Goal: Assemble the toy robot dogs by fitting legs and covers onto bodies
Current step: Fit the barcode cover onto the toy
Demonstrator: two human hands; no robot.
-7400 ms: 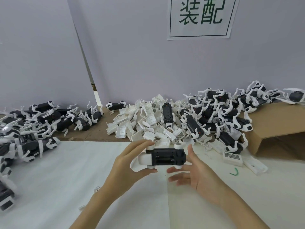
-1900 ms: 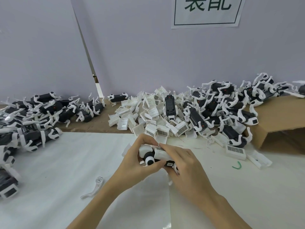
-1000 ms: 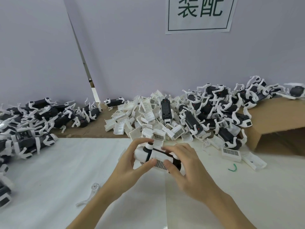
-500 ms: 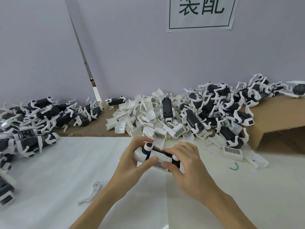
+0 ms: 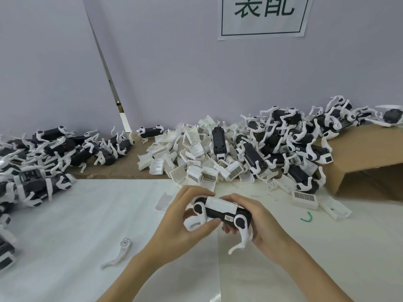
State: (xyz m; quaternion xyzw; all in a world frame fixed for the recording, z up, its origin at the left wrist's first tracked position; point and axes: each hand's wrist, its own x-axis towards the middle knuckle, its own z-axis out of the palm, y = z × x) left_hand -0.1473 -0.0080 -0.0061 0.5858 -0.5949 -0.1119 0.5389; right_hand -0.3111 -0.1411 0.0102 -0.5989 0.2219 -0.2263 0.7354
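Observation:
I hold one black toy dog body (image 5: 220,213) above the white table sheet (image 5: 87,214), with a white cover on its top and white legs hanging from its near side. My left hand (image 5: 181,223) grips its left end, thumb under the front leg. My right hand (image 5: 259,221) grips the right end, fingers curled over the top and under the body. A loose white leg (image 5: 118,253) lies on the sheet to the left.
A heap of white covers (image 5: 192,158) lies behind my hands. Dogs with legs are piled at the left (image 5: 43,153) and at the right (image 5: 290,140) on a cardboard box (image 5: 366,158). A green wire bit (image 5: 307,217) lies right of my hands.
The dog has been turned so its side with the legs faces me and the cover sits on top. Both hands shifted their grip to its ends.

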